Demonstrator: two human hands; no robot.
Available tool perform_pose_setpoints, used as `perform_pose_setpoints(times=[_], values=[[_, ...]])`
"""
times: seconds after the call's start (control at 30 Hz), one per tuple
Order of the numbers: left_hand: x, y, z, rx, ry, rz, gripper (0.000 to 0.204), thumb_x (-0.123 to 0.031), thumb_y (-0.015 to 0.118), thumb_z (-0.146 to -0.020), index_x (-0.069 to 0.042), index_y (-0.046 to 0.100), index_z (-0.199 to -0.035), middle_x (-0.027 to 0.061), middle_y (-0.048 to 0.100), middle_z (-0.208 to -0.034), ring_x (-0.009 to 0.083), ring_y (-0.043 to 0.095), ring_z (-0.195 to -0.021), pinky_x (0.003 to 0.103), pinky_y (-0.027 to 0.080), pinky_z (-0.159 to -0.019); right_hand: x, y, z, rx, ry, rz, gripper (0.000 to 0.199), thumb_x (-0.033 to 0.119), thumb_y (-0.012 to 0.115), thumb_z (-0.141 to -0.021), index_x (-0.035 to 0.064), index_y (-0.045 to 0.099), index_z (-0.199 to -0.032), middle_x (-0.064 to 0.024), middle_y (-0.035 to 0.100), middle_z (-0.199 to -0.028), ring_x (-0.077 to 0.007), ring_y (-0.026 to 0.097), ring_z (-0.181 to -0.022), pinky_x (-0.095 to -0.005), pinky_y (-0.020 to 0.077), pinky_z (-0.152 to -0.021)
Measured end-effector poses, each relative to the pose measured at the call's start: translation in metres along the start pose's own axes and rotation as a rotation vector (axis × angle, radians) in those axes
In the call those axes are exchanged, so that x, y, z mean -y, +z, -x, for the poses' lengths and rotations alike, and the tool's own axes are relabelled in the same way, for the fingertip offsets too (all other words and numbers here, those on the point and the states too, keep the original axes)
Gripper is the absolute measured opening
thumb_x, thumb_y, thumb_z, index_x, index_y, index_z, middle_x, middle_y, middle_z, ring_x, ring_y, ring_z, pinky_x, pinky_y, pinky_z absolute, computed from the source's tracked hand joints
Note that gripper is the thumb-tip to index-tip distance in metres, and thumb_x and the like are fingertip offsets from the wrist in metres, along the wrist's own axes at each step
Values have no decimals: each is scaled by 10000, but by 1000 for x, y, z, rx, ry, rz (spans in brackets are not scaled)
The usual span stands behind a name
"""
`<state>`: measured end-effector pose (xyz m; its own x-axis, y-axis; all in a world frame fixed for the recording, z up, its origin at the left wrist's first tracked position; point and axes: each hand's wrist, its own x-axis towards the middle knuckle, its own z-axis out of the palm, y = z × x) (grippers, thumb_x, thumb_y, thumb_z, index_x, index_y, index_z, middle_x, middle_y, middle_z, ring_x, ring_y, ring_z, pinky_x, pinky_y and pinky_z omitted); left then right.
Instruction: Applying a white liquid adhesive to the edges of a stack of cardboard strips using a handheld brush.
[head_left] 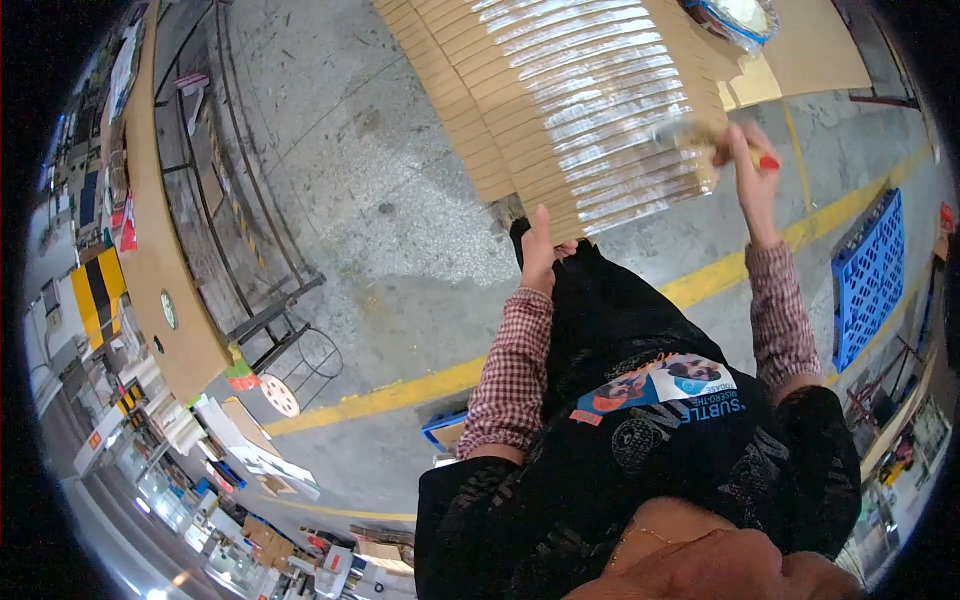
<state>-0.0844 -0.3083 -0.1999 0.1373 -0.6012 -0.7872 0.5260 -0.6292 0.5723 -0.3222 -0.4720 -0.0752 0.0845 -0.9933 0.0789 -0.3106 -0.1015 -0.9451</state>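
Brown cardboard sheets [455, 85], fanned out in overlapping rows, lie in front of me. A glossy, whitish wet-looking coat covers a wide band of their edges. My right hand [752, 165] is closed around the handle of a brush [695, 133] with a red end. Motion blurs the brush head over the right side of the coated band. My left hand [542, 248] pinches the near corner of the sheets, thumb on top and some fingers hidden underneath. Beyond my right hand sits a round container [738, 18] lined with clear plastic, holding something whitish.
To the right a blue plastic pallet [868, 280] stands tilted on the floor. Left of me are a metal-framed cart [235, 200] and a long brown board [170, 220]. Yellow lines [375, 397] cross the grey concrete floor. A blue-edged box [445, 433] is beside my left elbow.
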Motion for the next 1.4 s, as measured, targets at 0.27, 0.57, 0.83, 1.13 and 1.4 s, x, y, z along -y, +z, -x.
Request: perform_pose_setpoints(times=[0.27,0.57,0.83,1.13,1.4], values=[[-3,3,-1,1,-31,76,552,-536,428,-831,-4,528,-939,84,584,-696,152,557,-540,268,468,-491,-54,-27,20,-55,161,-12,255,178,561,-834,-9,556,-662,-14,535,-611,-75,495,-470,-210,392,-421],[-4,3,-1,-29,-60,64,554,-545,433,-824,-6,533,-905,82,576,-657,151,548,-511,272,467,-480,-26,-34,8,-90,16,-14,266,152,493,-856,-32,556,-674,-41,507,-598,-118,525,-577,-235,400,-542],[0,-4,-3,-12,-42,133,555,-538,446,-822,6,537,-889,93,579,-633,147,555,-499,260,470,-463,-47,-67,78,-44,199,-22,264,134,509,-853,-45,546,-663,-38,499,-616,-108,512,-512,-221,395,-470],[-3,-4,-5,21,-49,93,563,-542,456,-813,6,525,-919,92,575,-633,150,558,-505,265,479,-470,-48,-72,94,-96,300,-69,286,164,520,-854,-58,557,-677,-45,502,-658,-102,505,-493,-224,405,-461],[-2,-3,-8,47,-67,72,582,-570,438,-806,-2,529,-897,95,568,-614,155,548,-489,261,476,-471,-38,-55,83,-122,6,117,254,115,536,-835,-27,557,-626,-25,491,-603,-101,475,-499,-228,391,-463]])
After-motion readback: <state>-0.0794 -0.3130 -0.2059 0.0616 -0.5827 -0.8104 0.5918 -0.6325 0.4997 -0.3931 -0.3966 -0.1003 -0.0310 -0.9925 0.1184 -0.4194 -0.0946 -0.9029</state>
